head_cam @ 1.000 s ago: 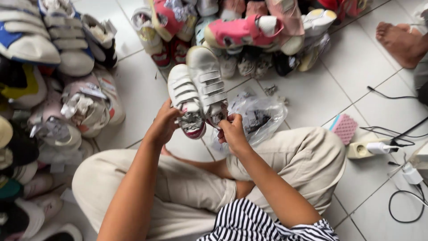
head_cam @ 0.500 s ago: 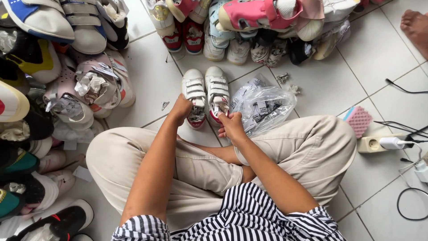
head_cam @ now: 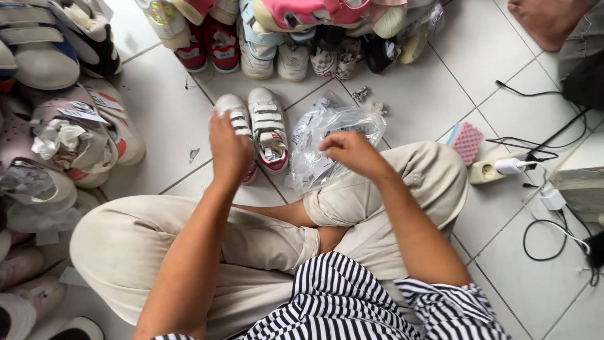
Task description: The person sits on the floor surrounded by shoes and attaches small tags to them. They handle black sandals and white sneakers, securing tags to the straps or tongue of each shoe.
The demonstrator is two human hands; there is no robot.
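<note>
A pair of small white strap sneakers (head_cam: pixel 267 126) with red heels stands side by side on the white tiled floor in front of my crossed legs. My left hand (head_cam: pixel 228 151) rests on the left shoe of the pair, fingers curled over its straps. My right hand (head_cam: pixel 349 151) hovers just right of the pair, fingers loosely curled, above a crumpled clear plastic bag (head_cam: pixel 333 135) that lies against my right knee. Whether the right hand grips anything is hidden by its back.
Piles of children's shoes line the left side (head_cam: pixel 69 138) and the far edge (head_cam: pixel 296 38). A pink sponge (head_cam: pixel 467 141), a power strip (head_cam: pixel 497 169) and black cables (head_cam: pixel 541 226) lie at right. Another person's bare foot (head_cam: pixel 546 22) shows at the top right.
The sneaker pair, held up in both hands a second ago, now stands on the floor. My right hand has come off the shoes and moved right over the plastic bag.
</note>
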